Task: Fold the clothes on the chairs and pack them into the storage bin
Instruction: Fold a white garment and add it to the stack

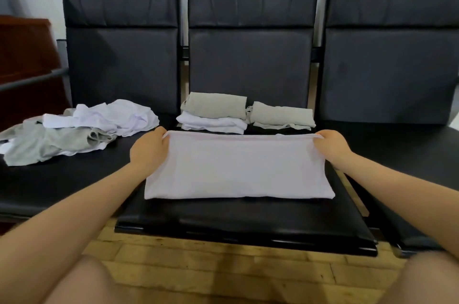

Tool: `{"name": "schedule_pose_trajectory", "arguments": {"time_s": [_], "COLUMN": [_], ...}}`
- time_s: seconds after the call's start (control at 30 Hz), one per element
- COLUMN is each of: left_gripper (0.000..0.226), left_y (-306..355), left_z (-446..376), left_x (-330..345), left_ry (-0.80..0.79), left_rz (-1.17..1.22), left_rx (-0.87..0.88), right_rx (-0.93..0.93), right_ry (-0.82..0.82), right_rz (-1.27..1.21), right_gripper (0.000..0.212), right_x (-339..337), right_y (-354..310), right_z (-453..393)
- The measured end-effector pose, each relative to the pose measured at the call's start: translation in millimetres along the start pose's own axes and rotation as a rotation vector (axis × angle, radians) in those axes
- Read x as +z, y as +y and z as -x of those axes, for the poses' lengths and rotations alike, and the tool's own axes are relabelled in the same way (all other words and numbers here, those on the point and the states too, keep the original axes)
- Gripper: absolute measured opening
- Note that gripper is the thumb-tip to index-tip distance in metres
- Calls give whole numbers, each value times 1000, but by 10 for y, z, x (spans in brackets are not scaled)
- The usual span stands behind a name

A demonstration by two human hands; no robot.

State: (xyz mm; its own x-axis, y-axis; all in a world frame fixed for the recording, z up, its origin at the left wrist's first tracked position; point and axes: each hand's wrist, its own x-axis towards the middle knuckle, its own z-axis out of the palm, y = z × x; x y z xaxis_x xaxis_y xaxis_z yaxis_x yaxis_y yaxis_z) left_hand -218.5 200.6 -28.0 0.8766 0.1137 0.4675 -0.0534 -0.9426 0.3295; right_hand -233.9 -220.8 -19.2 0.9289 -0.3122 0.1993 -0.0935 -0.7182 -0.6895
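A white garment [238, 167] lies folded into a wide rectangle on the middle black chair seat [243, 219]. My left hand [149, 150] pinches its far left corner and my right hand [331, 146] pinches its far right corner. Behind it on the same seat sit folded clothes: a grey piece on top of a white one [213, 115], and another grey folded piece [282, 115] to their right. On the left chair seat lies a loose heap of white and grey clothes [74, 127]. No storage bin is in view.
Three black padded chairs stand in a row against a pale wall, with the right seat [402, 154] bare. A dark red wooden cabinet [24, 60] stands at far left. Wooden floor [223, 276] shows below, between my knees.
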Motion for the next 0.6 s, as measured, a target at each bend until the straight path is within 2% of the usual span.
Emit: {"name": "schedule_pose_trajectory", "arguments": {"time_s": [0.17, 0.3, 0.4, 0.5, 0.6], "left_gripper": [18, 26, 29, 22, 20], "left_y": [42, 103, 95, 41, 14], "left_z": [-456, -717, -802, -804, -822], "left_x": [282, 470, 670, 833, 877], "left_ry": [-126, -206, -208, -217, -193], "left_rz": [-66, -82, -65, -97, -60], "left_rx": [-73, -123, -163, -126, -108], "right_rx": [14, 64, 80, 64, 36], "right_ry": [13, -5, -33, -43, -33], "right_rz": [53, 63, 79, 134, 153], "right_gripper": [25, 21, 22, 31, 29], "right_x": [182, 370, 538, 656, 695], "right_y": [-89, -39, 44, 107, 92], "right_z": [-409, -694, -832, -901, -915]}}
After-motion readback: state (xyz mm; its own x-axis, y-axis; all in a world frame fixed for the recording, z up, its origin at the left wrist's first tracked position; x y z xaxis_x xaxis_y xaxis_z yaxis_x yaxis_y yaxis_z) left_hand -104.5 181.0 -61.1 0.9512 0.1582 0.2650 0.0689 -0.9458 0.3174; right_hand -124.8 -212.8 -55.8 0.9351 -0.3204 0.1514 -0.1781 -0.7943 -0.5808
